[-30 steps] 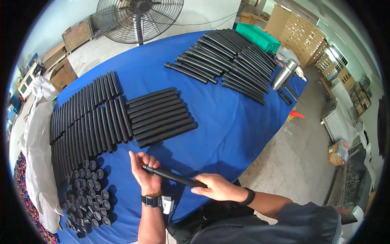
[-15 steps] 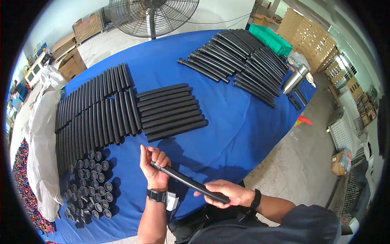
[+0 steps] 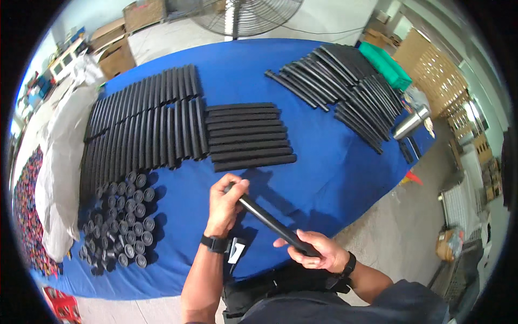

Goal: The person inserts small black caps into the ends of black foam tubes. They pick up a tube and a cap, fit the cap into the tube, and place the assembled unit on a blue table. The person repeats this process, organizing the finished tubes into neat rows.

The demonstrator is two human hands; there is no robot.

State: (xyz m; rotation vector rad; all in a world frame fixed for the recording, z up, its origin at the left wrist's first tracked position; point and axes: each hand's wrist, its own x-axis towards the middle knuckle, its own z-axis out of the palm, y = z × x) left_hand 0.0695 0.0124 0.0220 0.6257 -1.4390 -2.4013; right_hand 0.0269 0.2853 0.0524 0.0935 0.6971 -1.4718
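A black tube slants across in front of me, held at both ends. My left hand closes round its far upper end, thumb lying along the top, so the tip is mostly hidden. Around the lower end my right hand is wrapped from below. Just beyond my left hand lies a stack of black tubes set crosswise. Left of it, two rows of similar tubes lie side by side. Several round black end caps with ringed faces stand in a cluster at the near left.
A blue cloth covers the table. Far right are more black tubes, a green crate and a silver metal cylinder. A white sack lies along the left edge. A large fan stands behind the table.
The whole view has shifted, so table things sit further right. My left fingers and thumb have closed over the tube's upper end. My right hand keeps its hold on the lower end.
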